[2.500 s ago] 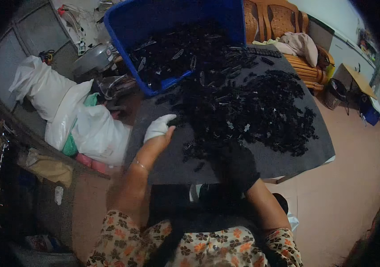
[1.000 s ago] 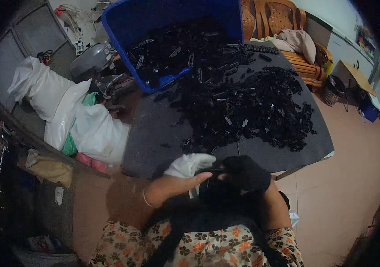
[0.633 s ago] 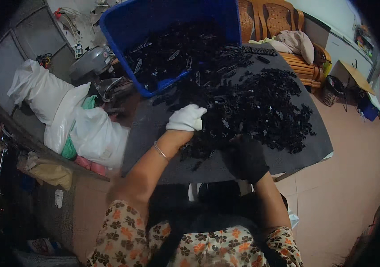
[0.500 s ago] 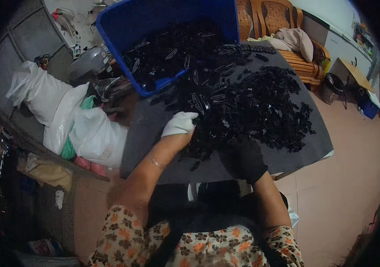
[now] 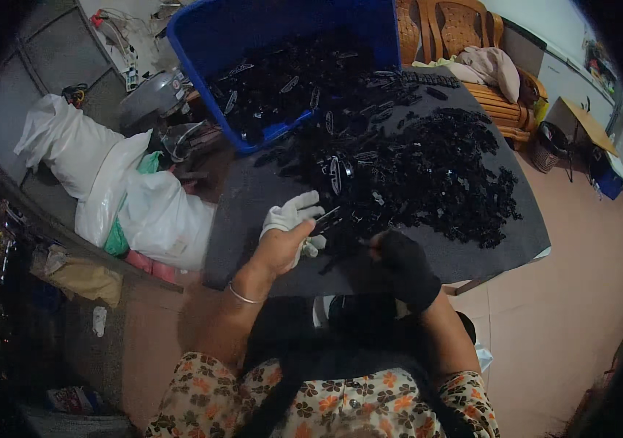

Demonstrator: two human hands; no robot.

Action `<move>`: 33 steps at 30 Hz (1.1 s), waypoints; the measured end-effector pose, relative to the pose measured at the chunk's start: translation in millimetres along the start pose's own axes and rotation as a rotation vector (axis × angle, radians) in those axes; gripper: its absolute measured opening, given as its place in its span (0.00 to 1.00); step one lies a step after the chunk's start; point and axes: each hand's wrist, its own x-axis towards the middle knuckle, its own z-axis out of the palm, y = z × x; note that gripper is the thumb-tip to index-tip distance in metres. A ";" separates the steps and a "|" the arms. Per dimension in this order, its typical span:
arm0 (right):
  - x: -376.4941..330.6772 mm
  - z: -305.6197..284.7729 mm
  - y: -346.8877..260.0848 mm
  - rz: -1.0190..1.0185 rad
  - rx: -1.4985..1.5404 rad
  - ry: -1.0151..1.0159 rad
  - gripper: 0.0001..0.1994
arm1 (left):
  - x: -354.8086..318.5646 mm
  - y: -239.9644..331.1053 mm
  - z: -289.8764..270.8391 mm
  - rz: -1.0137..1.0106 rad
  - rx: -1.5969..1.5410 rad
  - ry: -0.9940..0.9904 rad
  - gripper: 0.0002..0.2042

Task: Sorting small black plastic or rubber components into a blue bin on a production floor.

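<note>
My left hand, in a white glove that leaves the thumb bare, is over the near left part of the table. Its thumb pinches a small dark piece with a shiny edge against the fingers. To its right, my right hand wears a black glove with bare fingertips. Those fingers are curled together low over the tabletop; what they hold, if anything, is lost against the black. Just beyond both hands spreads a heap of small black parts. A black oval part with pale outlines lies at its left side.
A blue bin lies tipped at the far side, with more black parts in it. The grey table has its near edge before me. White sacks stand left; a wooden chair and a wastebasket are at the right.
My left hand has drawn back from the heap and turned, its fingers spreading with the small dark piece now showing. My right hand has lifted slightly, its fingertips coming into sight.
</note>
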 end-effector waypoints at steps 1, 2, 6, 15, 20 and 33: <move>1.1 3.2 -1.5 -0.071 -0.046 0.024 0.10 | -3.4 3.8 4.3 -0.029 -0.008 -0.018 0.14; 1.3 4.5 -2.4 -0.142 -0.092 0.049 0.10 | -6.0 6.4 8.3 -0.031 -0.006 -0.021 0.14; 2.0 2.6 -9.0 -0.274 -0.218 -0.006 0.11 | -17.4 13.3 21.0 -0.109 0.189 -0.107 0.12; -5.8 3.3 -2.8 -0.458 -0.408 0.024 0.15 | -28.0 12.1 34.3 -0.172 0.234 -0.220 0.11; -8.3 7.7 0.0 -0.493 -0.423 0.025 0.15 | -33.6 6.5 38.4 0.044 0.576 -0.171 0.12; -7.3 -17.5 -29.2 0.067 0.001 -0.550 0.17 | -67.8 3.2 23.4 0.027 0.699 -0.356 0.16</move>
